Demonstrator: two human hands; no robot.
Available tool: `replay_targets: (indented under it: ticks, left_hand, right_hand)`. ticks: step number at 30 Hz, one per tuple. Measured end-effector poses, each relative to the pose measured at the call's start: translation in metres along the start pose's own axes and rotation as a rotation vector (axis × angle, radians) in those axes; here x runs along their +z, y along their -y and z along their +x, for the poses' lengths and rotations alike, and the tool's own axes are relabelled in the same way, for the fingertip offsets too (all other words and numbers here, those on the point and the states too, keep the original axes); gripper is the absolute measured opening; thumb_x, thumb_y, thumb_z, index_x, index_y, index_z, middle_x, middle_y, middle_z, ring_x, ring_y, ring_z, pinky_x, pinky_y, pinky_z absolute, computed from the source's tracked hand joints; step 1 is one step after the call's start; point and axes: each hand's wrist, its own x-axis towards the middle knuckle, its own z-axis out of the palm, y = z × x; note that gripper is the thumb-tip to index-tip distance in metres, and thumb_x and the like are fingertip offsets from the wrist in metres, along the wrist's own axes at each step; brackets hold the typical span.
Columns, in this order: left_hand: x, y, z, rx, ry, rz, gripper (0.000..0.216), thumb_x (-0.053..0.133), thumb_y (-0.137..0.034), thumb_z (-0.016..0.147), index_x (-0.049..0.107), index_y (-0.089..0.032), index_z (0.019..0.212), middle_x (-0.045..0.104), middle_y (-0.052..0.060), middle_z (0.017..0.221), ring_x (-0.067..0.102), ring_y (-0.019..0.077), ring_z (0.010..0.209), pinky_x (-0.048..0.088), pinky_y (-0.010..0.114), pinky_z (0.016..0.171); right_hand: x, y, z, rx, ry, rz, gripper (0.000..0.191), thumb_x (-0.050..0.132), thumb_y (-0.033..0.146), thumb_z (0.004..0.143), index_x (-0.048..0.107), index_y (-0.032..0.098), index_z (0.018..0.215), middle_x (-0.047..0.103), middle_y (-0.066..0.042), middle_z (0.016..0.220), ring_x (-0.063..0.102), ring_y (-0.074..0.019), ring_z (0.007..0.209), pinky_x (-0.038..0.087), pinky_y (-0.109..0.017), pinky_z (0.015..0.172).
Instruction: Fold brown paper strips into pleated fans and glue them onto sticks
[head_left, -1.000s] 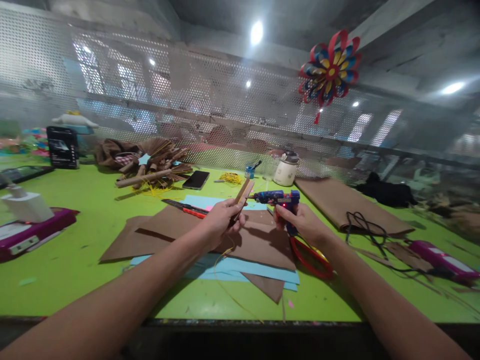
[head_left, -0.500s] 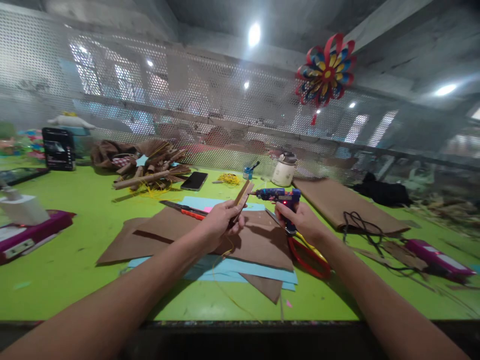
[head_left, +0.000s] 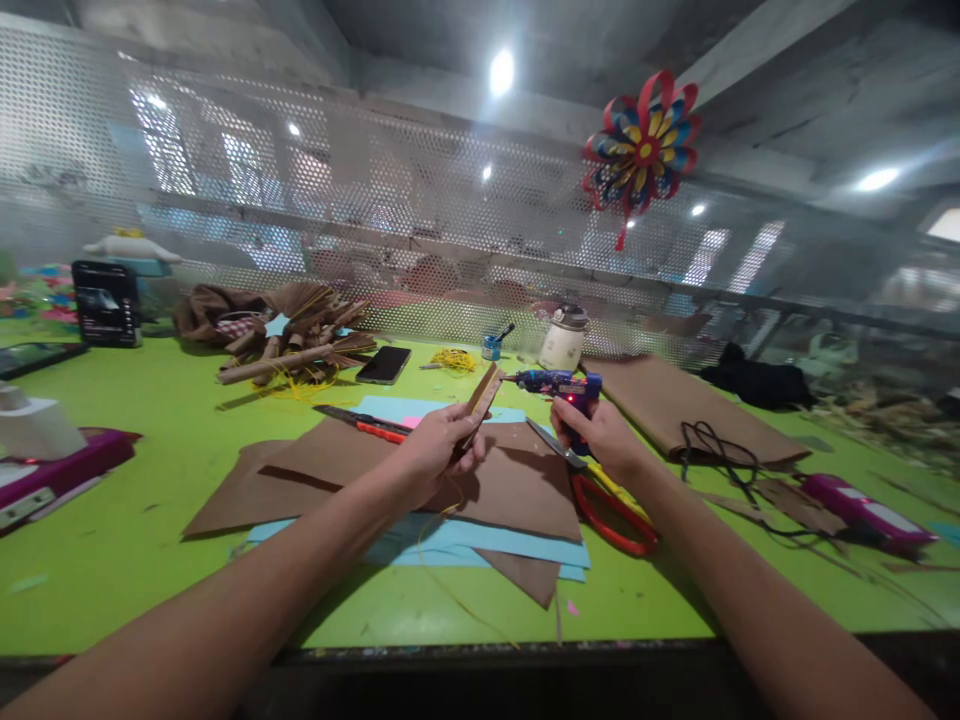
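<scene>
In my left hand [head_left: 448,440] is a narrow folded strip of brown paper [head_left: 484,392], tilted up, with fingers closed round its lower end. A thin yellow string [head_left: 442,575] trails below that hand. My right hand [head_left: 600,435] grips a dark blue glue gun [head_left: 555,383] with a red light showing. Its nozzle points left and is at or very close to the strip's upper edge. Scissors with red handles [head_left: 615,520] lie under the right hand. Brown paper sheets [head_left: 517,490] and light blue sheets [head_left: 525,550] are spread beneath both hands.
A red-handled cutter [head_left: 375,430] lies left of the paper. Behind are a bundle of brown paper rolls [head_left: 289,350], a phone [head_left: 383,365], yellow string [head_left: 453,359] and a white jar [head_left: 564,340]. Folded brown paper [head_left: 690,410] and a purple power strip [head_left: 866,512] lie right.
The whole view has shifted slightly. The glue gun's nozzle has moved a little along the strip's upper edge, and its handle sits slightly differently; both hands keep their hold.
</scene>
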Motion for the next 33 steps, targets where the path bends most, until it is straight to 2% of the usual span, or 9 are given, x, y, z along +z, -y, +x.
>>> replay_targets:
  ticks: [16, 33]
  left_hand:
    - [0.0003, 0.0010, 0.0005, -0.001, 0.027, 0.007, 0.010, 0.048, -0.024, 0.081, 0.049, -0.015, 0.083, 0.052, -0.003, 0.052, 0.036, 0.0031, 0.034, 0.016, 0.016, 0.034]
    - [-0.0027, 0.0003, 0.0009, -0.020, -0.008, -0.044, 0.015, 0.052, -0.027, 0.080, 0.050, -0.014, 0.087, 0.052, -0.001, 0.054, 0.038, 0.0032, 0.037, 0.019, 0.016, 0.037]
  right_hand:
    - [-0.0026, -0.0030, 0.0027, -0.022, -0.039, 0.012, 0.037, 0.052, 0.049, 0.078, 0.050, 0.015, 0.063, 0.047, 0.001, 0.052, 0.041, -0.0085, 0.046, 0.031, -0.022, 0.045]
    - [0.0045, 0.0019, -0.0046, -0.054, 0.078, -0.029, 0.038, 0.050, 0.045, 0.080, 0.046, 0.015, 0.057, 0.045, 0.001, 0.050, 0.038, -0.0086, 0.046, 0.030, -0.024, 0.047]
